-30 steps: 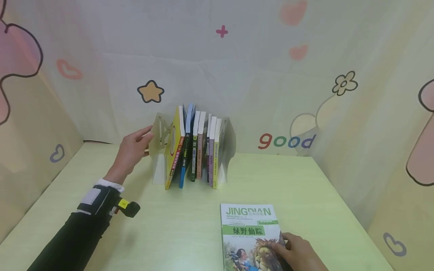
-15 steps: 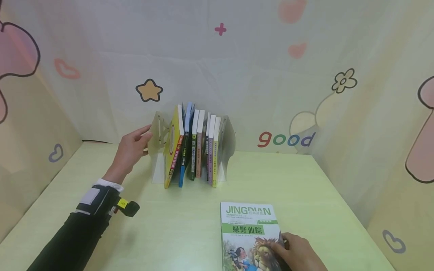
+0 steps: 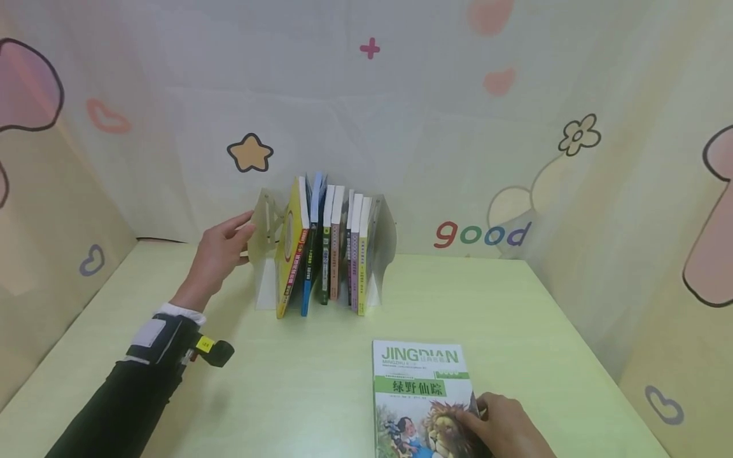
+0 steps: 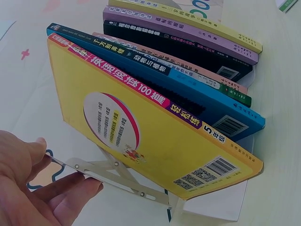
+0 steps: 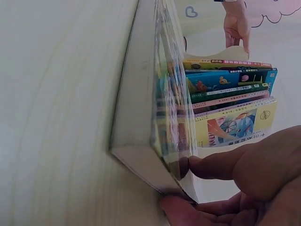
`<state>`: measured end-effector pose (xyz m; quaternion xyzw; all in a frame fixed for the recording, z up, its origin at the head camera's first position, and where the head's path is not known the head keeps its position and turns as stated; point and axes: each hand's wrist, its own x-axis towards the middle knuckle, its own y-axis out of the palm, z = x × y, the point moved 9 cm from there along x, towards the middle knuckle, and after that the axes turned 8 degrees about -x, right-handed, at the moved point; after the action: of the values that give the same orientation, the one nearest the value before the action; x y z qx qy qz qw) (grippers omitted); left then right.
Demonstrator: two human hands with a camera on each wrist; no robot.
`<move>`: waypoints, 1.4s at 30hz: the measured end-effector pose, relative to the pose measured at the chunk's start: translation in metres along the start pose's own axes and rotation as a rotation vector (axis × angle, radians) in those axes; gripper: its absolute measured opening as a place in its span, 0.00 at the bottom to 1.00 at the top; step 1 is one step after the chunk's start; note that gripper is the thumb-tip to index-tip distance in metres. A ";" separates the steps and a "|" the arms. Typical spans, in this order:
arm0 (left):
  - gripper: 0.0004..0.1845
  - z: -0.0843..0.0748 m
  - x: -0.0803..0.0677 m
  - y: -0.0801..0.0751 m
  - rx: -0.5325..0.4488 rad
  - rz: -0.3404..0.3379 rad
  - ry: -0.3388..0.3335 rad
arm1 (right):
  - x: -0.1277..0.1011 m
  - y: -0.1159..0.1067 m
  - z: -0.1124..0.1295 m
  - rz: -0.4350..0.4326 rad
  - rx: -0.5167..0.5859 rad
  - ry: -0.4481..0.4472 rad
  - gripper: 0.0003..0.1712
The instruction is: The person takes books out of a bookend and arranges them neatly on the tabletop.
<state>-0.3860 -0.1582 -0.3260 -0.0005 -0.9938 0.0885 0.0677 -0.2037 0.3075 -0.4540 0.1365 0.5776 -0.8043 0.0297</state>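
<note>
My left hand (image 3: 220, 253) (image 4: 28, 188) pinches the top edge of the translucent left end panel (image 3: 265, 222) (image 4: 110, 175) of a book stand. A yellow book (image 3: 291, 254) (image 4: 141, 127) leans against that panel, heading a row of several upright books (image 3: 339, 248). A green-covered storybook (image 3: 420, 388) (image 5: 150, 117) lies flat on the table near me. My right hand (image 3: 506, 429) (image 5: 254, 174) grips its lower right corner, thumb on the cover and fingers underneath.
The stand's right end panel (image 3: 385, 235) closes the row. The pale green table (image 3: 321, 375) is boxed in by decorated paper walls (image 3: 630, 210) at the back and both sides. A wrist camera (image 3: 214, 351) sits on my left sleeve.
</note>
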 end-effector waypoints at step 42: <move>0.28 0.003 -0.001 0.000 -0.040 -0.007 -0.012 | 0.001 -0.075 0.024 -0.157 -0.069 -0.175 0.35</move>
<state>-0.3853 -0.1593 -0.3293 0.0024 -0.9957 0.0685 0.0622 -0.2248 0.3097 -0.3783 0.0188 0.6091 -0.7926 0.0216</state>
